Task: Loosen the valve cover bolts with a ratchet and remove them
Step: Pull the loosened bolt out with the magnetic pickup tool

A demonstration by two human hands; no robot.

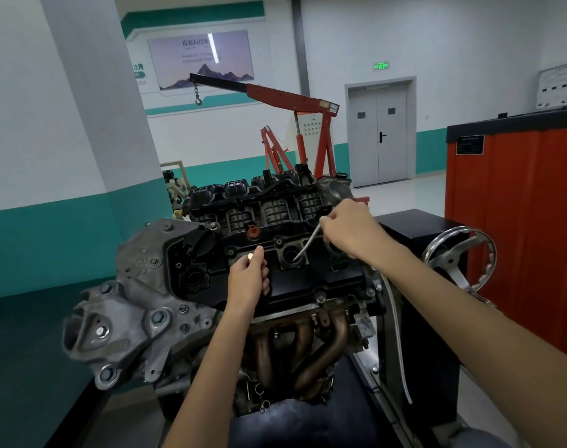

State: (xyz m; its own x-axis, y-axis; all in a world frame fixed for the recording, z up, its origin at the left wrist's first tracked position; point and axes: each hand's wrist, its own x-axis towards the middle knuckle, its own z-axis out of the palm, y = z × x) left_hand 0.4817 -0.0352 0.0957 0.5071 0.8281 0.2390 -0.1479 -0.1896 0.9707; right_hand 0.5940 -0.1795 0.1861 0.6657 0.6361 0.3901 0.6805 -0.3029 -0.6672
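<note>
While the exhaust manifold (308, 344) sits nearest you, below your left wrist, your left hand (247, 279) rests on the black valve cover (295, 286) and pinches a small pale bolt head (250, 256) between thumb and forefinger, other fingers curled under. Whether that bolt is free or threaded in, I cannot tell. Right of that hand and slightly farther off, your right hand (351, 234) is wrapped round the upper end of the ratchet (306, 244), whose silver shaft slants down toward a round well in the cover; its working end is too small to read. You seem to be removing one bolt by hand. Next, lift it clear, then seat the tool squarely on the neighbouring bolt (278, 242) between your hands. Past your right hand lie the intake manifold (269, 208) and, well beyond, the red hoist (295, 101).
</note>
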